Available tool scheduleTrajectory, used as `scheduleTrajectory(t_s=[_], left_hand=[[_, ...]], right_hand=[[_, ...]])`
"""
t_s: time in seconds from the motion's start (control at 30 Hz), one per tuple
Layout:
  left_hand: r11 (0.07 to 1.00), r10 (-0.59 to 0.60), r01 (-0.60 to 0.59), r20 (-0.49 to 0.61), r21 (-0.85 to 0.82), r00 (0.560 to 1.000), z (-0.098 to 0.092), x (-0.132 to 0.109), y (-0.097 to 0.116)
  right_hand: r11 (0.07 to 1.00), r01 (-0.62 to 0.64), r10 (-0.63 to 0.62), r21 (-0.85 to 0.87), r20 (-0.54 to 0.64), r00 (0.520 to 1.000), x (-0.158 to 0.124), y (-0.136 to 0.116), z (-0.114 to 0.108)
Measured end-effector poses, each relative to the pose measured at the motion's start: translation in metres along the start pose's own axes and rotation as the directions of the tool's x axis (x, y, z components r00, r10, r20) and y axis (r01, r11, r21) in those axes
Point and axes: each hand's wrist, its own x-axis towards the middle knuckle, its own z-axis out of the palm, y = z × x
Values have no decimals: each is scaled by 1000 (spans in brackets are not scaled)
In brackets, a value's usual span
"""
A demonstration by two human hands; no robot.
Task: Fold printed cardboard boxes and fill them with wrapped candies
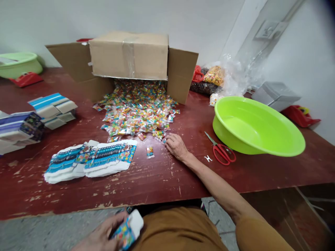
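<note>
My left hand [111, 228] is low, in front of my body, closed around a small blue printed carton [127, 233] whose white end flap stands up. Past the near side of the candy heap, my right hand [176, 145] rests on the table with its fingers drawn together on a small candy packet [164, 141], mostly hidden by the fingertips. A single clear packet of coloured candies [150, 152] lies to the left of that hand. Many similar packets form a heap [138, 115] spilling from a cardboard box [129, 55] on its side. Flat blue cartons [110, 158] lie fanned in two overlapping rows.
A lime green basin [259, 125] stands at the right, with red-handled scissors [223, 153] and a white scrap [208, 158] beside it. Bundled cartons [53, 108] are stacked at the left. Plastic bags [214, 76] and a grey container [276, 96] sit at the back right.
</note>
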Motion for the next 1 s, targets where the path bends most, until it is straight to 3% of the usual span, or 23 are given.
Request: scheduleTrajectory(t_s=[0.1,0.27,0.33,0.43,0.5,0.53,0.67,0.8,0.9,1.0], left_hand=[[973,79,-93,-75,-210,994,24,5,24],[900,271,-306,-151,-311,951,56,21,63],[872,318,-356,-164,-337,934,65,27,73],[841,389,-422,-163,-339,907,77,31,83],[832,419,-447,-155,-328,894,83,32,86],[832,431,-456,-151,-316,890,84,32,87],[832,447,-469,-144,-296,883,86,32,85],[798,464,-495,-174,-343,868,86,34,83],[775,429,-473,-201,-419,881,88,33,85],[763,380,-414,-172,-496,909,88,29,87]], right_hand=[[998,-44,49,44,-106,993,0,-9,-7],[959,-198,241,202,-218,946,2,-41,-25],[924,-209,271,321,-161,949,-1,-62,-31],[779,-232,276,583,13,961,-12,-96,-35],[710,-258,276,655,78,958,-22,-113,-37],[723,-260,278,640,75,958,-26,-120,-37],[853,-146,163,501,9,987,-41,-132,-41],[925,39,-79,379,90,993,-46,-136,-46],[821,-54,-41,568,153,987,-45,-133,-43],[521,-365,170,772,326,930,-46,-126,-32]])
